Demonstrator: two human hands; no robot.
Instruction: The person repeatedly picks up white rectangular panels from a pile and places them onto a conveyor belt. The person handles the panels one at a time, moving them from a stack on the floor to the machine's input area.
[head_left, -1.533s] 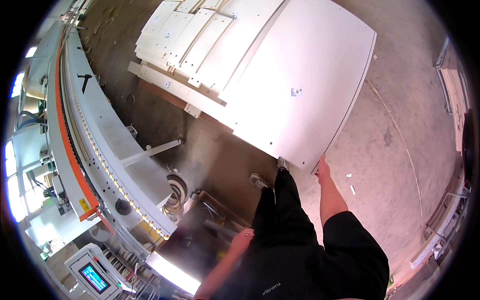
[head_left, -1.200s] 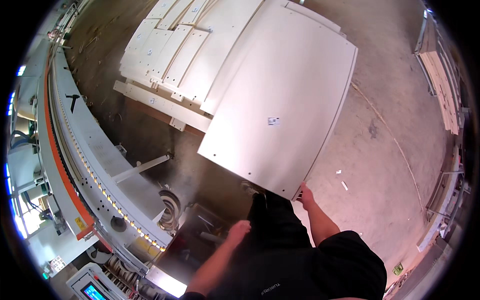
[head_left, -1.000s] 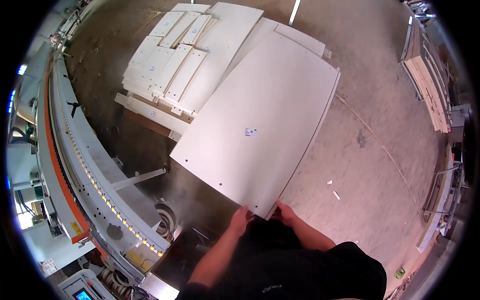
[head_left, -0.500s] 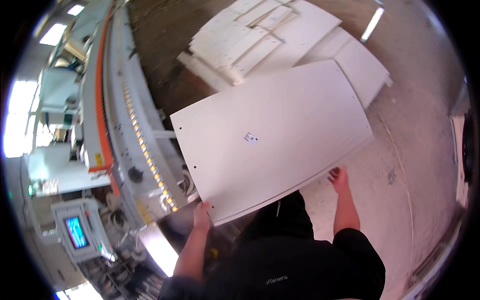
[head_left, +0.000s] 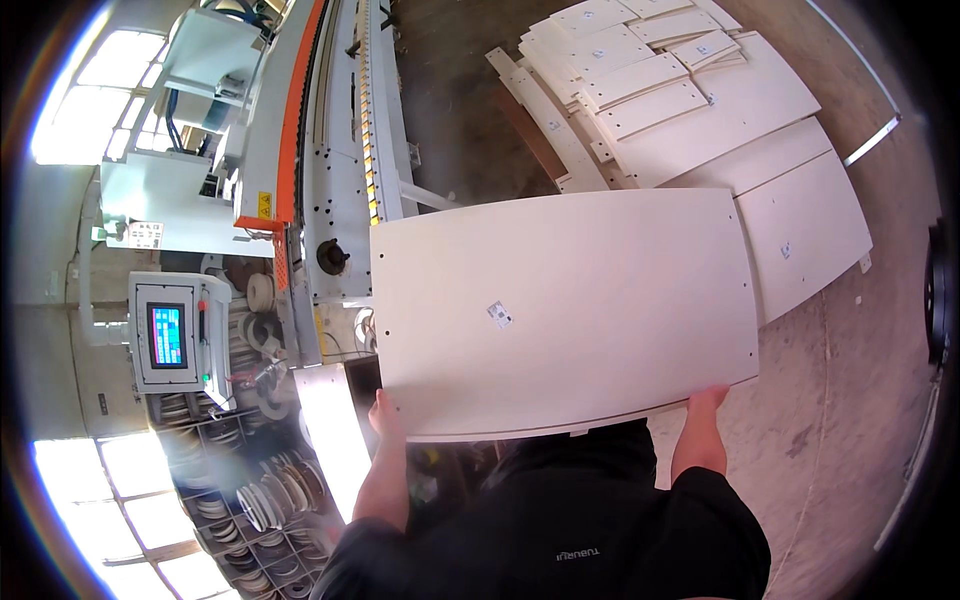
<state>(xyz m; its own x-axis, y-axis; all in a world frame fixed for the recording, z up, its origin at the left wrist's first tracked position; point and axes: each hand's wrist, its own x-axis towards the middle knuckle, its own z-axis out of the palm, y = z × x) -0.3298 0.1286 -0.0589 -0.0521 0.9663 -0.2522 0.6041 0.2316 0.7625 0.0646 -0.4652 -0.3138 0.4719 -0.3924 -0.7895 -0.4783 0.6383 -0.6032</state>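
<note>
A large white rectangular panel [head_left: 570, 330] with small dark holes along its short ends and a label stuck on its face is held in front of my body. My left hand [head_left: 386, 412] grips its near left corner, with the fingers partly behind the edge. At the near right corner, my right hand [head_left: 708, 398] is closed on the long edge, its fingertips hidden underneath. The panel's far right part overlaps the view of other boards behind it.
A long machine with an orange strip [head_left: 298, 120] and a roller track runs along the left. Its control screen [head_left: 168, 335] stands nearby, above racked rolls of edge banding [head_left: 285, 495]. Stacked white panels [head_left: 725, 115] lie on the floor at the far right.
My right hand has come up from below the panel's edge and now grips its near right corner. The panel sits straighter, and my view has turned, shifting the machine and stack rightward.
</note>
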